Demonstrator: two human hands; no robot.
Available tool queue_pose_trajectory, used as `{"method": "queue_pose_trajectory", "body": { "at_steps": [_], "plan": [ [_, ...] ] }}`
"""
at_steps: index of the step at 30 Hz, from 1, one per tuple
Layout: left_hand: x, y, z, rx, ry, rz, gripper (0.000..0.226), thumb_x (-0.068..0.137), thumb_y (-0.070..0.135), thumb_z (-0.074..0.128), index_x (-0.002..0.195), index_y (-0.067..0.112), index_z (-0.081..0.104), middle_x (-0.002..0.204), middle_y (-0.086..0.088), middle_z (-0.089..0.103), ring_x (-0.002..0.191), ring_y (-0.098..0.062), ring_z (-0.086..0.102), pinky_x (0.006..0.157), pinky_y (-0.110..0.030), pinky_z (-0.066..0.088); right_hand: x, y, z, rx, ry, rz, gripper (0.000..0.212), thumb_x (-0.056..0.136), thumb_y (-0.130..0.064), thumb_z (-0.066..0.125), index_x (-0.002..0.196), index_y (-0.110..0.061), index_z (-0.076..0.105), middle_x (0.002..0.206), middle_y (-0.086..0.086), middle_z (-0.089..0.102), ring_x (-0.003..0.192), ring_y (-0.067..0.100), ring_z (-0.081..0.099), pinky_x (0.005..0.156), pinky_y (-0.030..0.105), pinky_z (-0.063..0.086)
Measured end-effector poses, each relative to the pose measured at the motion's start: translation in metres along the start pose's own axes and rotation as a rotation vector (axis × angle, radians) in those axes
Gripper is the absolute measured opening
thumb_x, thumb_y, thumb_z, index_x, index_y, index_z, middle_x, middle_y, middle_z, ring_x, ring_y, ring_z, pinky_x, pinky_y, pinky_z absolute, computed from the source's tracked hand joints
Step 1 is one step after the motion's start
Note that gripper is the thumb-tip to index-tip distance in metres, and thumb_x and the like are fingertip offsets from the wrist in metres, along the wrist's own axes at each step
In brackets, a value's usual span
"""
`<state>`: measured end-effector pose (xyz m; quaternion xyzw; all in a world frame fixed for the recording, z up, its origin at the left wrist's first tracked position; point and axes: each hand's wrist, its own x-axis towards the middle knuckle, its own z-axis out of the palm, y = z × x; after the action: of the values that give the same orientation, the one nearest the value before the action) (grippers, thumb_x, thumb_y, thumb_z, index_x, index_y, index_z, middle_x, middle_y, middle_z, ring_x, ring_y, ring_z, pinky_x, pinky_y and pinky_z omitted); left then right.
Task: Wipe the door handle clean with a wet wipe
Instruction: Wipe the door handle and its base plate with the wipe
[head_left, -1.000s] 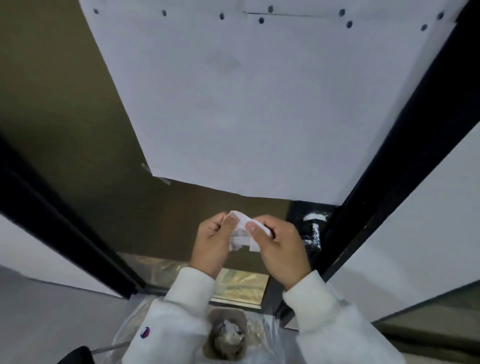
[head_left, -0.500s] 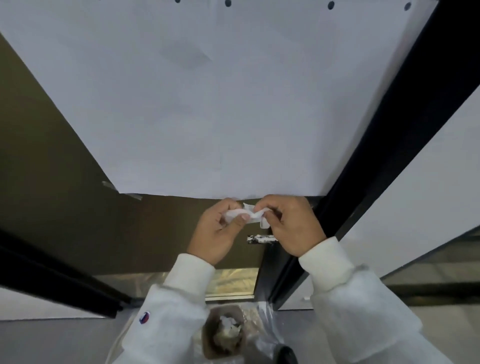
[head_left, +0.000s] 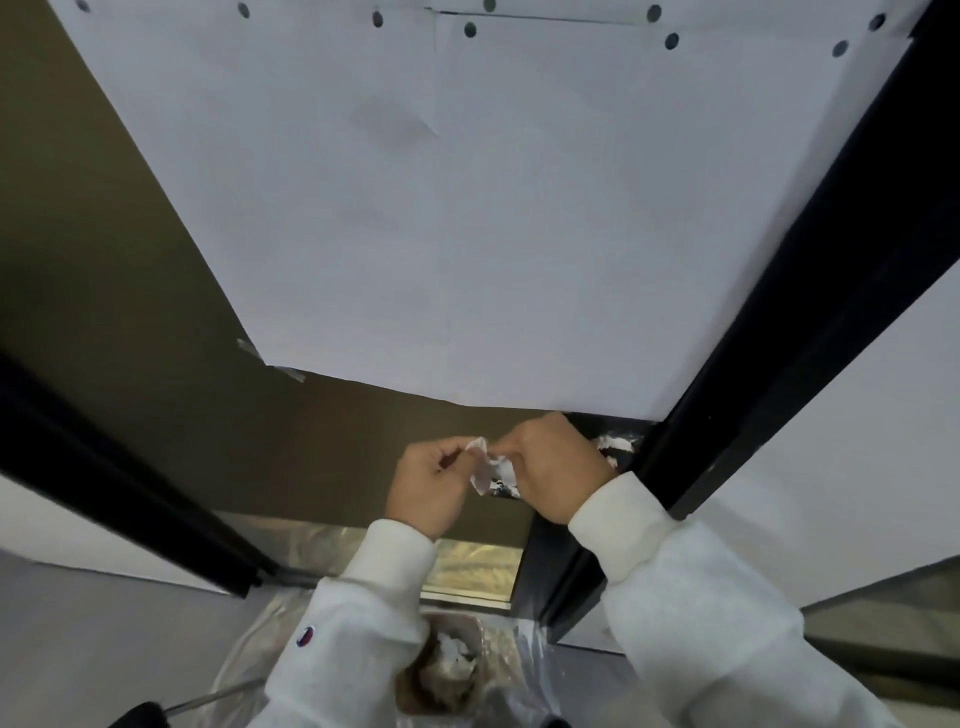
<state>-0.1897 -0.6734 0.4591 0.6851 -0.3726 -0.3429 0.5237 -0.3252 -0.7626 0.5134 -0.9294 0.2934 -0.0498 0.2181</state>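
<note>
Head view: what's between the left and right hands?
A crumpled white wet wipe, pinched by the left hand and right hand. Nothing else spans the gap in the head view.

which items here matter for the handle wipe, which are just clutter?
Job:
wet wipe, pinched between left hand and right hand
door handle, partly hidden

Lying about:
white paper sheet taped on the door
lined bin below
</note>
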Motion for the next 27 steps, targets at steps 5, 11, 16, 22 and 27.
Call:
{"method": "queue_pose_trajectory", "body": {
  "at_steps": [5,11,16,22,27],
  "plan": [
    [-0.013,0.006,-0.001,-0.122,-0.030,-0.049,0.032,0.096,0.008,0.057,0.072,0.005,0.077,0.088,-0.007,0.079,0.101,-0.016,0.073,0.098,-0.046,0.055,-0.006,0.000,-0.006,0.044,-0.067,-0.023,0.031,0.090,-0.010,0.046,0.082,-0.020,0.073,0.059,-0.006,0.049,0.063,0.018,0.047,0.061,0.029,0.043],
    [-0.008,0.008,-0.007,-0.042,0.022,0.041,0.015,0.086,0.014,0.075,0.100,0.018,0.080,0.103,0.005,0.078,0.104,-0.007,0.071,0.101,-0.038,0.053,0.000,-0.006,-0.004,0.011,0.014,0.020,0.027,0.094,-0.012,0.058,0.104,-0.025,0.079,0.095,0.004,0.075,0.085,0.022,0.066,0.082,0.034,0.055],
    [-0.014,0.009,-0.008,0.174,-0.083,0.049,0.007,0.083,0.022,0.079,0.089,0.023,0.082,0.084,0.012,0.079,0.084,-0.004,0.074,0.087,-0.037,0.060,-0.010,-0.002,0.004,-0.011,-0.013,0.078,0.028,0.091,-0.008,0.060,0.103,-0.025,0.080,0.095,0.007,0.070,0.083,0.022,0.059,0.074,0.026,0.051],
    [-0.017,0.008,-0.016,0.364,-0.160,0.131,0.017,0.072,0.037,0.076,0.087,0.044,0.077,0.084,0.019,0.077,0.089,-0.012,0.073,0.094,-0.041,0.054,-0.028,-0.012,0.035,-0.183,0.082,-0.011,0.011,0.075,0.003,0.070,0.079,-0.007,0.073,0.080,0.012,0.068,0.078,0.028,0.057,0.068,0.035,0.048],
    [-0.013,0.016,-0.020,0.505,-0.209,0.165,0.022,0.058,0.046,0.063,0.076,0.042,0.076,0.076,0.022,0.074,0.088,-0.020,0.068,0.092,-0.046,0.050,-0.034,-0.021,0.051,-0.124,0.135,0.006,0.013,0.075,0.007,0.069,0.074,-0.006,0.071,0.079,0.013,0.064,0.074,0.032,0.062,0.064,0.041,0.056]
  ]
}}
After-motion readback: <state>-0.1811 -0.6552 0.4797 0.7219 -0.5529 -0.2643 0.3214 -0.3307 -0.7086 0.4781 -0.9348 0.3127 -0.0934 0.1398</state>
